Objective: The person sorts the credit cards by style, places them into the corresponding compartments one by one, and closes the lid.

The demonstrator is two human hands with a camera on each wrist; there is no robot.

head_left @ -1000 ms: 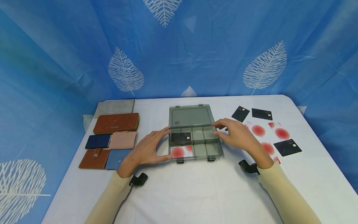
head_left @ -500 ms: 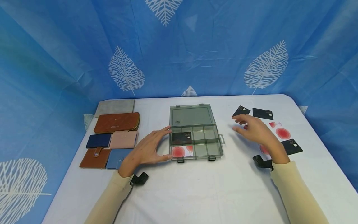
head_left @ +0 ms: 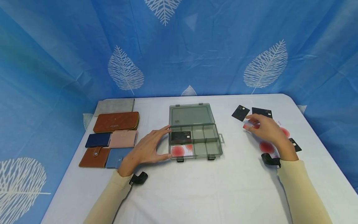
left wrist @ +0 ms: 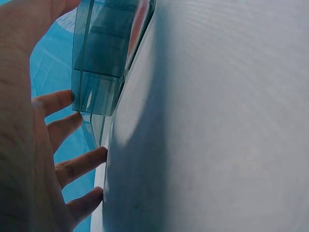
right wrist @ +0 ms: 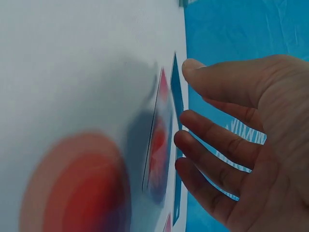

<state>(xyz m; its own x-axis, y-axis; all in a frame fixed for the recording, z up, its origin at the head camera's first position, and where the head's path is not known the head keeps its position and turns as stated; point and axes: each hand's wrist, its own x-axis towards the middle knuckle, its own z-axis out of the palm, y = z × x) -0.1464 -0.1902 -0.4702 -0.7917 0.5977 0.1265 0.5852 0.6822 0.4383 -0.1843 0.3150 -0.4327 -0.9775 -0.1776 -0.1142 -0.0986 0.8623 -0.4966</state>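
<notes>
Box (head_left: 199, 149): translucent grey-green plastic, rectangular, divided into compartments, lid laid back, at centre frame on the white-covered table (head_left: 195, 193). A glossy black card (head_left: 179, 137) and a white card with red discs (head_left: 181, 151) occupy its left compartments. Left hand (head_left: 148, 147): fingers spread wide, thumb and forefinger against the box's left side. Right hand (head_left: 265, 129), at right of frame: thumb and fingers parted, gently curved, over flat loose cards (head_left: 240, 113); contact cannot be confirmed. At left of frame: smooth wallets, including a brown zipped one (head_left: 116, 122) and a brown one with a snap strap (head_left: 94, 157).

The left wrist view shows the box's clear side wall, a red print visible through it; the right wrist view shows the gap between thumb and fingertips, which the head view leaves unclear.

Writing: "VIP" reads on the boxed black card; marks on the lid (head_left: 191, 114) and zipped wallet are too small to read.
</notes>
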